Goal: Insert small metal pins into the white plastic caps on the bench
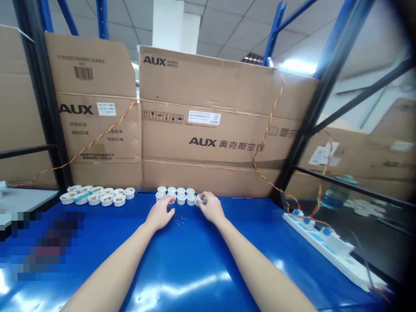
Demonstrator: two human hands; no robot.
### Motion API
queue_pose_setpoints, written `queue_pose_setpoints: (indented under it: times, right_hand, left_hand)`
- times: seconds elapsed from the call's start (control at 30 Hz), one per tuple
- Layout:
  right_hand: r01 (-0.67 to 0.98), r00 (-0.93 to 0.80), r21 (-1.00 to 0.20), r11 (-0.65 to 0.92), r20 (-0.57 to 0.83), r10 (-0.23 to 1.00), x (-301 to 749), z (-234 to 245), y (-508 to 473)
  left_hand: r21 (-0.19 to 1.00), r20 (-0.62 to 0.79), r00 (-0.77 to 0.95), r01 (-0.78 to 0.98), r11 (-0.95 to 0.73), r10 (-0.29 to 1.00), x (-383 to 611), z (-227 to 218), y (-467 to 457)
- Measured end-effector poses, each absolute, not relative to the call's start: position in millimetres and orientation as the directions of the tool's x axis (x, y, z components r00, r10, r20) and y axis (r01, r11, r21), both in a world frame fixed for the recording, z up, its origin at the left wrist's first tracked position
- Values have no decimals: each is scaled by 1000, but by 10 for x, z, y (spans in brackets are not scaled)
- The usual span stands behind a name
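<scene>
Blue tabletop (177,264) ahead; at twelve o'clock my left grip (159,214) gapes beside screws (177,223). My right grip (212,208) meets a white cup (198,197), closure unclear.

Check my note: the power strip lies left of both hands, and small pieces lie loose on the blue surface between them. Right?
Wrong side: the head view shows the power strip right of the left hand and right hand. The small pieces do lie loose on the blue surface between them.

In front of me I see a shiny blue surface (182,260). On its left stand white cups (119,200); in the middle, more small cups (181,199), with thin screw-like pieces (177,223) lying nearby.
</scene>
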State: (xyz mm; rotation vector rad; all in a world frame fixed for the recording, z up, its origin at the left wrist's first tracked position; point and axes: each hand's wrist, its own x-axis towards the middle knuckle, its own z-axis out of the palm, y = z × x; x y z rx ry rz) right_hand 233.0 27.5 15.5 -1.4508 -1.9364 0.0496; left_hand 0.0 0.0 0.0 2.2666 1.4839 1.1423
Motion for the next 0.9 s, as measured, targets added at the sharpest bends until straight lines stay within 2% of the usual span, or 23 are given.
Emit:
queue_pose_setpoints:
  times: [0.07,0.13,0.23,0.3,0.37,0.43,0.53,0.73,0.9]
  right_hand:
    - [704,-229,-468,535,564,794,2194,191,180]
    - [589,-318,-525,614,547,774,2030,188,86]
    - [449,-422,-593,668,518,744,1849,149,2]
    - [396,-415,-628,669,528,741,1817,128,-3]
    - [429,-417,-594,681,539,732,1832,112,22]
    - [518,-462,-495,698,525,715,1851,91,60]
    - [610,-531,-382,694,453,716,1832,42,118]
    - [649,-553,-375,662,365,749,1759,-37,215]
    - [637,-569,-388,666,345,746,1768,-52,236]
  left_hand:
    - [554,521,250,629,-546,816,44,19,-35]
    - [553,536,312,571,-606,784,88,43,-69]
    - [560,551,315,547,-622,773,106,77,-80]
    - [590,565,225,563,-579,794,74,87,-53]
    - [629,587,105,566,-533,803,20,83,-6]
    - [659,605,12,553,-509,796,-34,64,45]
    - [684,604,-42,539,-491,796,-76,22,96]
    - [668,610,-22,552,-500,792,-44,-16,102]
    - [680,603,-27,540,-496,797,-31,-19,110]
